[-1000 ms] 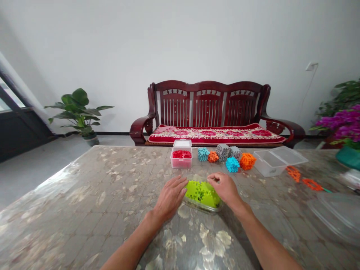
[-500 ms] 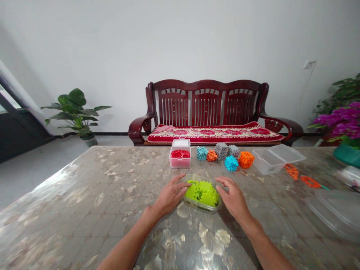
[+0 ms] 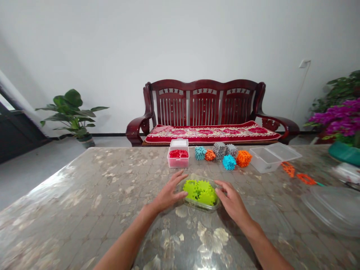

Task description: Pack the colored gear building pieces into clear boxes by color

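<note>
An oval clear plastic container [image 3: 197, 206] stands on the table in front of me, filled with bright green interlocking toy pieces [image 3: 200, 191]. My left hand [image 3: 168, 192] is at its left end, thumb on the near side and fingers along the far side, gripping the rim. At the right end, my right hand [image 3: 229, 197] closes on the rim with thumb and fingers. The undersides of my fingers are partly hidden.
Behind the container stand an open box of red pieces [image 3: 178, 159], several knobbly balls including a blue one [image 3: 229, 162] and an orange one [image 3: 243, 158], and an open clear box [image 3: 264, 161]. Orange flat shapes [image 3: 306, 179] and clear lids [image 3: 334, 210] lie right.
My left fingers have drawn back from over the green pieces to the container's left rim. My right hand stays at the right end. The whole view has shifted slightly.
</note>
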A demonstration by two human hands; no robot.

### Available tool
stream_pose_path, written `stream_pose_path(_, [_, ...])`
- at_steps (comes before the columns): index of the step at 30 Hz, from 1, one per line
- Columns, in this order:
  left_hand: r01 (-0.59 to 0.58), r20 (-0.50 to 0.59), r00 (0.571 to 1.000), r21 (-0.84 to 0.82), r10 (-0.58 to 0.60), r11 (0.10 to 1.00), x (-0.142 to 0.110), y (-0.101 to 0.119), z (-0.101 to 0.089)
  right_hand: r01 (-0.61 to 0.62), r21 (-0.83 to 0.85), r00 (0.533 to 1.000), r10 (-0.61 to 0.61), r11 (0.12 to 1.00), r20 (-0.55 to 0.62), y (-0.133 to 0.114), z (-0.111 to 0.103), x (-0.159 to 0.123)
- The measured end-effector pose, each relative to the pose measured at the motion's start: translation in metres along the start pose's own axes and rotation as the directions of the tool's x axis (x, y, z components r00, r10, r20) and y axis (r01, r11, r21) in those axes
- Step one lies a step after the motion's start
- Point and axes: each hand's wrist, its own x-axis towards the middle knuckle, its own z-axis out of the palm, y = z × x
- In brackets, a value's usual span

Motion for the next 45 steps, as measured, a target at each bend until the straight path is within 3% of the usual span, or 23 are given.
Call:
stream_pose_path(4, [-0.020,0.127,0.991,-0.088,0.032,0.996,0.006,-0.007,-0.007,-0.117,0.081,0.991,0.112,0.990,0.068,0.007,-0.003,-0.004])
stream_pose_path(8, [-0.032,0.142,0.989,-0.121,0.049,0.992,0.012,-0.009,-0.002,-0.199,0.102,0.977,0.189,0.975,0.104,0.011,-0.001,0.000])
stream_pose_path(13, [-0.048,-0.020,0.999,-0.120,0.046,0.992,0.014,-0.008,0.020,-0.178,0.188,0.979,0.155,0.966,0.130,0.007,-0.001,0.017])
stream_pose_path(18, [0.098,-0.177,0.976,-0.147,-0.123,0.984,0.013,-0.007,0.042,-0.230,0.255,0.966,0.190,0.939,0.173,0.015,-0.028,0.028])
stream_pose_path(25, [0.171,-0.330,0.921,-0.133,-0.206,0.976,0.022,-0.007,0.063,-0.170,0.052,0.982,0.174,0.984,-0.070,0.050,-0.088,0.020])
stream_pose_path(28, [0.207,-0.393,0.886,-0.137,-0.245,0.969,0.028,-0.006,0.069,-0.197,-0.066,0.965,0.182,0.978,-0.191,0.057,-0.097,0.013])
stream_pose_path(32, [0.242,-0.384,0.876,-0.173,-0.292,0.955,0.032,-0.006,0.072,-0.183,-0.222,0.951,0.114,0.958,-0.289,0.057,-0.092,0.005])
stream_pose_path(36, [0.243,-0.453,0.848,-0.130,-0.276,0.961,0.030,-0.005,0.073,-0.094,-0.403,0.965,-0.017,0.910,-0.262,0.058,-0.083,-0.001])
stream_pose_path(45, [0.155,-0.469,0.852,-0.197,-0.232,0.968,0.025,0.000,0.068,-0.015,-0.528,0.992,-0.055,0.849,-0.116,0.070,-0.079,-0.010])
